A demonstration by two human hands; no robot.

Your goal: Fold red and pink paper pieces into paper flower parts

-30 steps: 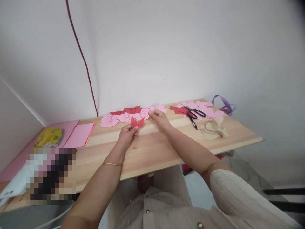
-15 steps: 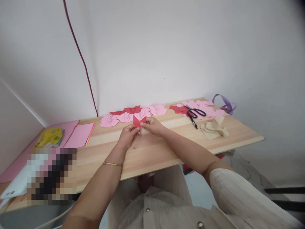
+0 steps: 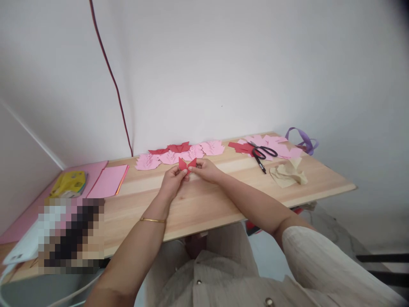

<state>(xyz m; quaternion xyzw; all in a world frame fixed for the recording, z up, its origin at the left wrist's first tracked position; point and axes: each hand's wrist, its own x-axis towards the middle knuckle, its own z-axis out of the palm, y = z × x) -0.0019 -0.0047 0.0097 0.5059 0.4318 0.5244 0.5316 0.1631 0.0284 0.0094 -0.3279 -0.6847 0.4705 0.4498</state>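
Observation:
A small folded red paper piece (image 3: 187, 163) with two pointed tips is pinched between both my hands above the wooden table (image 3: 204, 200). My left hand (image 3: 172, 181) grips its left side with thumb and fingers closed. My right hand (image 3: 206, 169) pinches its right side. Just behind them lies a row of pink cut paper shapes (image 3: 179, 156) with red paper pieces (image 3: 174, 148) at the wall.
Black scissors (image 3: 263, 151) and a black pen (image 3: 260, 162) lie on pink and red paper scraps (image 3: 275, 147) at the right. A crumpled beige paper (image 3: 287, 174), a purple ribbon (image 3: 303, 138), pink sheets (image 3: 108, 181) and a yellow packet (image 3: 68, 183) also lie there.
My right hand came back from the pink shapes at the wall and took hold of the red piece's right side. My left hand kept its grip.

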